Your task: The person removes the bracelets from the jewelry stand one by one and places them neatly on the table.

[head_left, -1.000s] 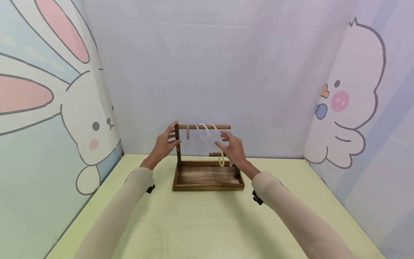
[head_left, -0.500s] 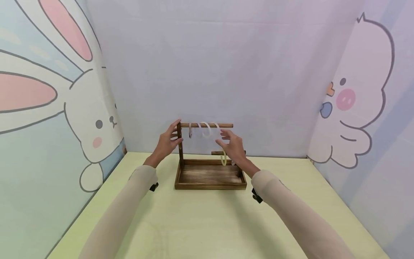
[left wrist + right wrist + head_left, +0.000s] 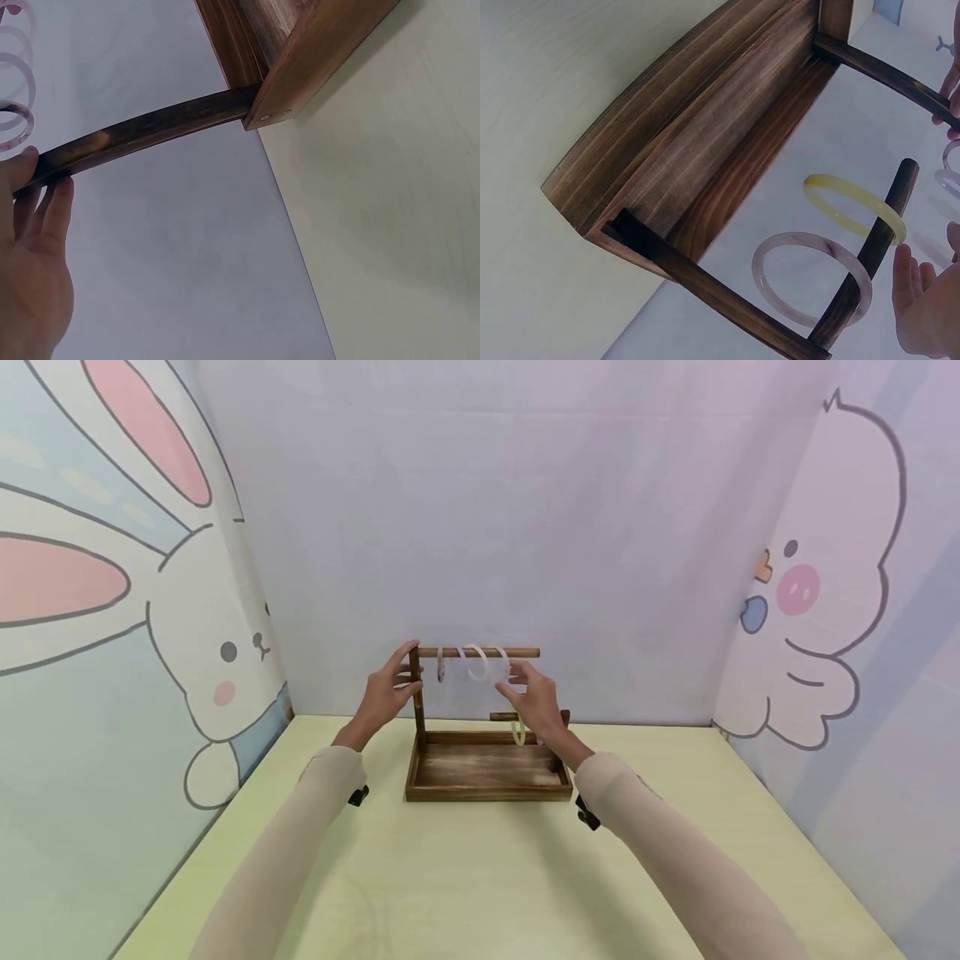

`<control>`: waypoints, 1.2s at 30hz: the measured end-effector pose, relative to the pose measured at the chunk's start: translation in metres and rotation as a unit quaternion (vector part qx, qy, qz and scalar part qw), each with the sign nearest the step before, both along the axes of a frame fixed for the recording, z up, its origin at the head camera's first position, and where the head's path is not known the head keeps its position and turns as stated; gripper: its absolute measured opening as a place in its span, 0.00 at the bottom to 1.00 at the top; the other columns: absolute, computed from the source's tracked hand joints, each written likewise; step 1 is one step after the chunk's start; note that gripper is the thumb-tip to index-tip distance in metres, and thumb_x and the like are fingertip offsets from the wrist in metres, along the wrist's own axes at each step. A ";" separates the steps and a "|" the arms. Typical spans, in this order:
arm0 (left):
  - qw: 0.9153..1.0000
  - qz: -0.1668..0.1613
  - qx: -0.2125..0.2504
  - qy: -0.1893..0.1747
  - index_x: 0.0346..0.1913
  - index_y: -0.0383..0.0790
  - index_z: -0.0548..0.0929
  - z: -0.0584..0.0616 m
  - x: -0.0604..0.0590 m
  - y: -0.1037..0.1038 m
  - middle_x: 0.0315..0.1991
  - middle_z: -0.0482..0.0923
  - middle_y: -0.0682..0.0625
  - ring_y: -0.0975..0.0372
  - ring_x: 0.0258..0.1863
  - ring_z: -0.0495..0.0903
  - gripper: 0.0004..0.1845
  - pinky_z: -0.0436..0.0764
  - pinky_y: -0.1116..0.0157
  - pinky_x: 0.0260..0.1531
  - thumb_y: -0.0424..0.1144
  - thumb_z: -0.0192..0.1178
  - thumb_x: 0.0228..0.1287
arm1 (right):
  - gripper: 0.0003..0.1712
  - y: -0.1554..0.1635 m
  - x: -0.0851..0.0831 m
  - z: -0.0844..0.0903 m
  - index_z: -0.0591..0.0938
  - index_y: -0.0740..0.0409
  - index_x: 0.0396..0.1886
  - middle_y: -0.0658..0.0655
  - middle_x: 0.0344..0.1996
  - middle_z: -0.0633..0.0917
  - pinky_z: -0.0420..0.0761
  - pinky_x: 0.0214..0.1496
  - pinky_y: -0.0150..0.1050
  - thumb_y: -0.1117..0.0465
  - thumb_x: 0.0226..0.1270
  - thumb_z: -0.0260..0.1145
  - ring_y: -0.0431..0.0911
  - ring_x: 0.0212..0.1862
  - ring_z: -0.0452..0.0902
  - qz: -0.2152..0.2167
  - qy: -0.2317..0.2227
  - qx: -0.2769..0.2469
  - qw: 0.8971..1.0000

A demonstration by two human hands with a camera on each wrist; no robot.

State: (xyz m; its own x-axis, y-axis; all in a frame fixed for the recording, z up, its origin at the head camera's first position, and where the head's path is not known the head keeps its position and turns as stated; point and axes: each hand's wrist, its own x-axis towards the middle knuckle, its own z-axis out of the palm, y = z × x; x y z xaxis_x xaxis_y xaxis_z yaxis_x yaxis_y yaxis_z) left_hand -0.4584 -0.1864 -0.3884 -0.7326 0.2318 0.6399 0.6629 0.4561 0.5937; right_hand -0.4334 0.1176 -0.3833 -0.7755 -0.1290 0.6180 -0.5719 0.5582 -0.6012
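A brown wooden bangle stand (image 3: pixel 488 793) with a tray base has a long upper bar and a short lower bar. My left hand (image 3: pixel 381 700) grips the top of its left post, thumb on one side and fingers on the other. Several pale bangles hang from the upper bar, among them a white bangle (image 3: pixel 477 662) and a darker mottled one (image 3: pixel 440 665). At the rightmost whitish bangle (image 3: pixel 503 662) is my right hand (image 3: pixel 538 700), thumb and fingers spread apart; contact is hard to tell. Below, the short bar carries a yellow bangle (image 3: pixel 847 206) and a greyish-purple bangle (image 3: pixel 780 300).
The stand rests on a pale yellow-green table (image 3: pixel 465 877) near its back edge. A plain greyish curtain (image 3: pixel 487 527) hangs behind. Side panels show a cartoon rabbit (image 3: pixel 195 635) and a cartoon chick (image 3: pixel 817 568).
My right hand has shifted slightly left, closer to the rightmost bangle on the upper bar. My left hand stays on the post. The head view has swayed a little.
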 end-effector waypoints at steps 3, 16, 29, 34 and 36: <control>1.000 -0.001 0.000 -0.002 0.81 0.57 0.62 0.000 0.000 0.000 0.57 0.84 0.34 0.44 0.55 0.86 0.46 0.88 0.53 0.53 0.21 0.66 0.66 | 0.25 -0.001 -0.001 -0.001 0.79 0.60 0.65 0.64 0.57 0.86 0.88 0.54 0.51 0.59 0.72 0.73 0.53 0.55 0.86 -0.004 0.001 -0.002 1.000; 1.000 -0.016 -0.010 -0.005 0.81 0.56 0.62 0.002 -0.001 -0.004 0.61 0.80 0.30 0.41 0.54 0.86 0.47 0.88 0.51 0.52 0.19 0.66 0.65 | 0.22 -0.006 -0.002 0.002 0.81 0.61 0.63 0.64 0.51 0.88 0.88 0.54 0.53 0.61 0.73 0.72 0.55 0.52 0.87 -0.006 -0.001 -0.055 0.998; 1.000 -0.011 -0.002 -0.017 0.79 0.57 0.63 -0.002 0.002 -0.002 0.61 0.80 0.32 0.41 0.52 0.87 0.45 0.88 0.50 0.51 0.20 0.66 0.66 | 0.18 -0.010 -0.004 -0.006 0.82 0.60 0.61 0.61 0.46 0.90 0.91 0.42 0.40 0.61 0.76 0.69 0.51 0.49 0.88 0.011 -0.022 -0.089 0.996; 1.000 -0.014 0.000 -0.003 0.78 0.55 0.64 -0.001 -0.001 -0.003 0.59 0.81 0.32 0.41 0.51 0.87 0.44 0.88 0.50 0.50 0.21 0.67 0.66 | 0.17 -0.012 -0.007 -0.005 0.83 0.59 0.60 0.61 0.46 0.90 0.91 0.42 0.40 0.62 0.76 0.69 0.51 0.49 0.88 0.009 -0.012 -0.096 0.995; 1.000 -0.012 -0.001 0.003 0.78 0.51 0.64 0.000 -0.002 -0.003 0.58 0.82 0.32 0.41 0.50 0.88 0.43 0.88 0.50 0.49 0.21 0.67 0.65 | 0.17 -0.013 -0.008 -0.004 0.83 0.60 0.60 0.61 0.46 0.90 0.91 0.42 0.40 0.62 0.75 0.69 0.52 0.48 0.88 0.010 -0.010 -0.098 0.995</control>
